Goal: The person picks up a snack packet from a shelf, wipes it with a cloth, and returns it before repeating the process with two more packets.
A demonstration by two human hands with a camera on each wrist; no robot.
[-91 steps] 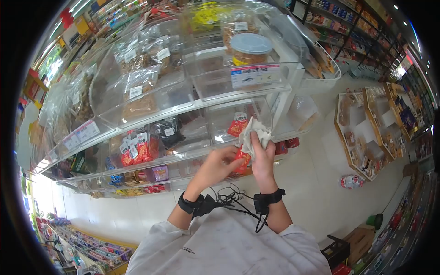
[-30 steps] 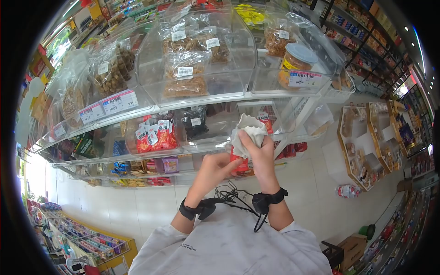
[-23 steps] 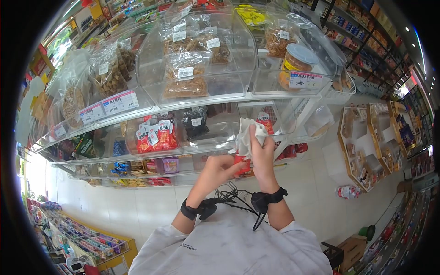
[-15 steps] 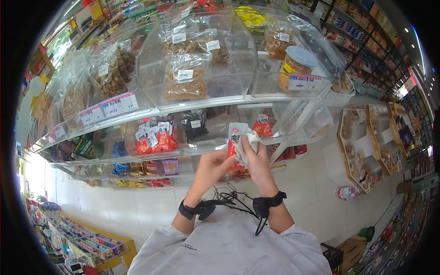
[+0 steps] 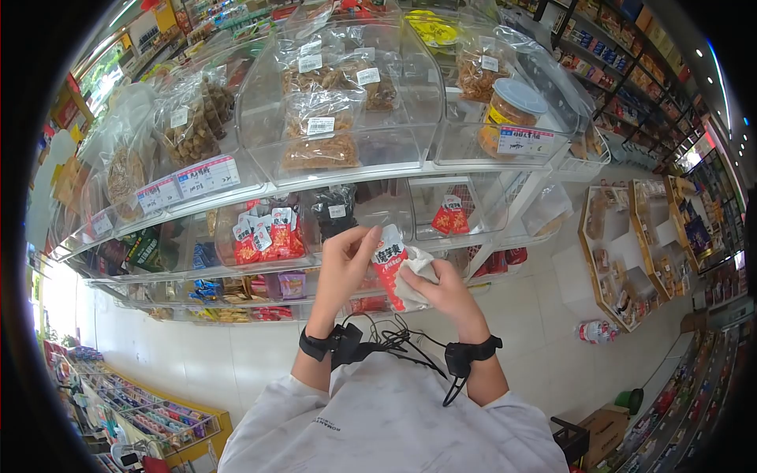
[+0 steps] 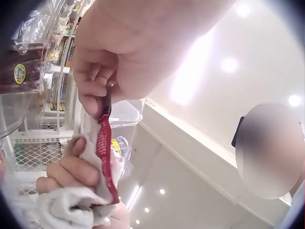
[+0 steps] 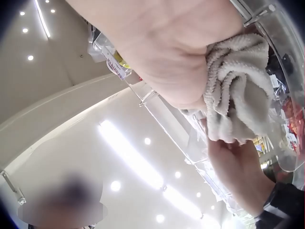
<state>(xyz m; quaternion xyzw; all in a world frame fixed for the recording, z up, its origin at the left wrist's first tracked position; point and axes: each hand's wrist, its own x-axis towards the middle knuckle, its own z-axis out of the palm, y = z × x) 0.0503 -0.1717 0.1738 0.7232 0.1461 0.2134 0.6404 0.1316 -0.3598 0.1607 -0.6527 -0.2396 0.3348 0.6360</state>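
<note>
In the head view a small red-and-white snack packet [image 5: 385, 271] is held in front of the shelves, its white top leaning left. My left hand [image 5: 344, 266] pinches the packet near that top end between thumb and fingers; the left wrist view shows the packet [image 6: 105, 151] edge-on below those fingertips. A crumpled white cloth [image 5: 415, 288] lies against the packet's lower part, gripped by my right hand [image 5: 451, 293] with the thumb on top. Close up in the right wrist view, the cloth [image 7: 245, 90] has a ribbed, towel-like weave and hides most of the packet.
Behind the hands, a clear bin holds several red packets [image 5: 269, 238], with a black bag [image 5: 334, 211] beside it. Two similar red packets [image 5: 450, 216] lie in the right bin. Above are bagged snacks [image 5: 321, 142] and a blue-lidded tub [image 5: 510, 117]. Black cables [image 5: 392, 335] hang between the wrists.
My left hand has moved from the packet's lower end up to its top. The packet, hidden more by the cloth before, now leans left, and the right hand with the cloth sits lower.
</note>
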